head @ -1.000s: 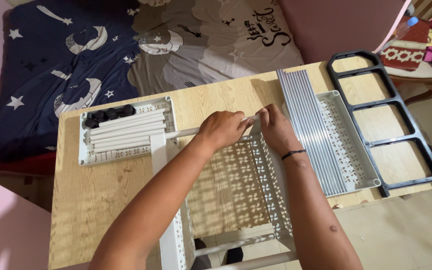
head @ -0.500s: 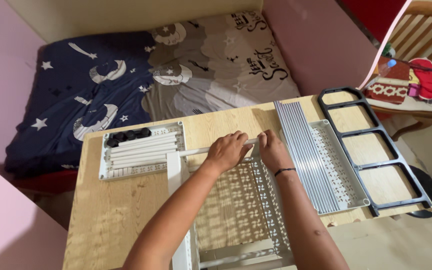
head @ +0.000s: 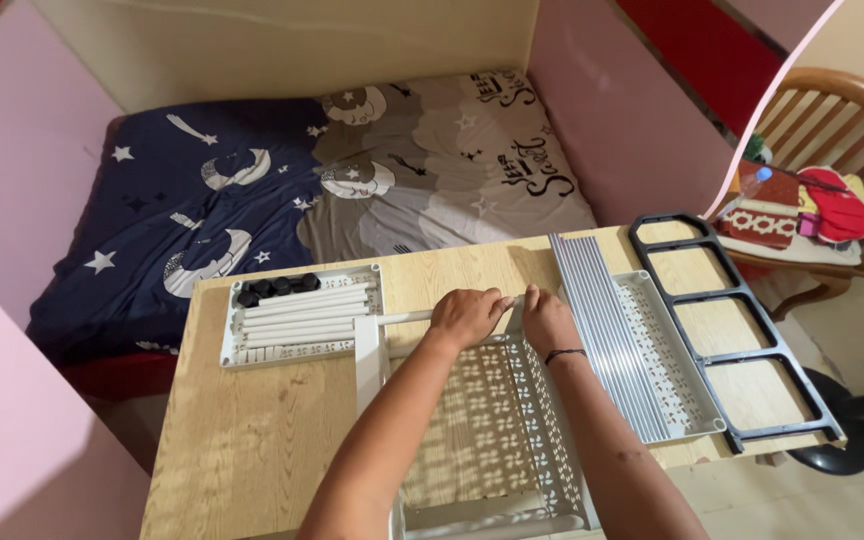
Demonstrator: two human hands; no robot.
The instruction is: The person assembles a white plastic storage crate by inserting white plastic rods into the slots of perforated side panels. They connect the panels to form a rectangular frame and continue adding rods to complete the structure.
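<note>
A white perforated plastic basket (head: 497, 440) lies on the wooden table (head: 252, 440) in front of me. My left hand (head: 467, 316) grips a white tube (head: 402, 317) that lies along the basket's far edge. My right hand (head: 547, 318) pinches the basket's far right corner, close beside the left hand. A black band circles my right wrist.
A white tray (head: 297, 320) with several white tubes and black caps sits at the left. A ribbed grey panel (head: 607, 335), a second perforated tray (head: 667, 355) and a black frame (head: 732, 330) lie at the right. A bed (head: 302, 190) stands beyond the table, a wooden chair (head: 832, 160) at right.
The view has tilted up and drawn back, showing more of the bed and chair. Both hands stay at the basket's far edge, on the tube and corner.
</note>
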